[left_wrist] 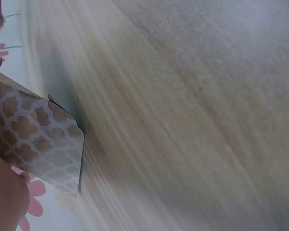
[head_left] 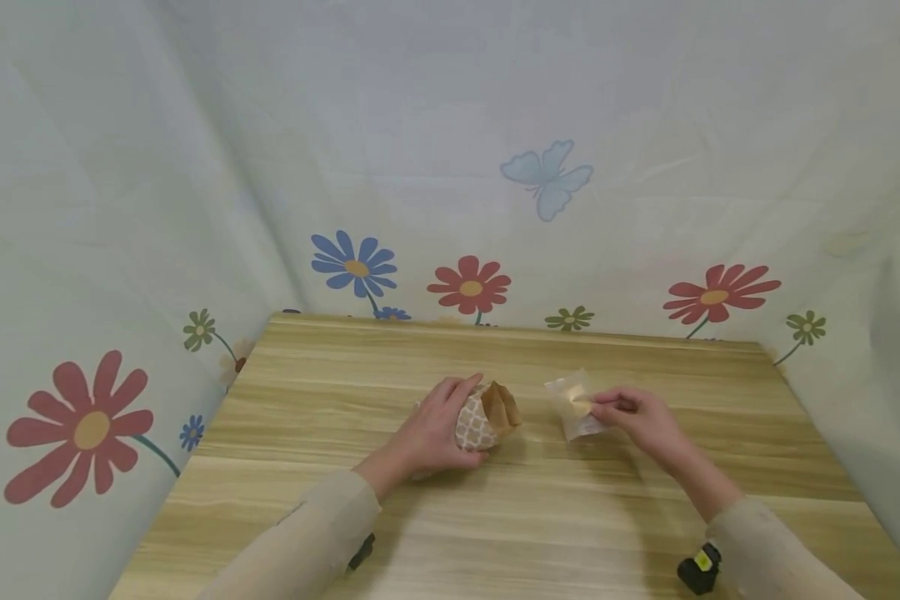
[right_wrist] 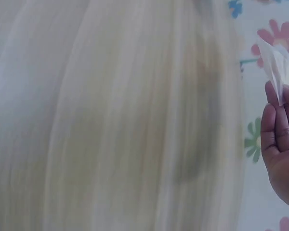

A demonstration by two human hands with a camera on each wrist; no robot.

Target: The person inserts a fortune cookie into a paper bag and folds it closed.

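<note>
My left hand (head_left: pixel 429 427) grips a brown paper bag (head_left: pixel 474 427) with a white lattice pattern, its fingers along the top and its thumb at the near side. The bag lies tilted over the table, and its mouth gapes toward the right. In the left wrist view the patterned side of the paper bag (left_wrist: pixel 38 132) shows, close to the tabletop. To the right of the bag, my right hand (head_left: pixel 642 418) pinches a small translucent packet (head_left: pixel 570 398) by its edge. Something pale yellow shows through it. The packet (right_wrist: pixel 278 62) looks whitish and thin in the right wrist view.
Both hands are over a wood-grain table (head_left: pixel 510 517). A pale curtain (head_left: pixel 420 108) with printed flowers and a butterfly hangs behind the table and along its sides. A black device (head_left: pixel 699 569) with a yellow mark sits by the right sleeve.
</note>
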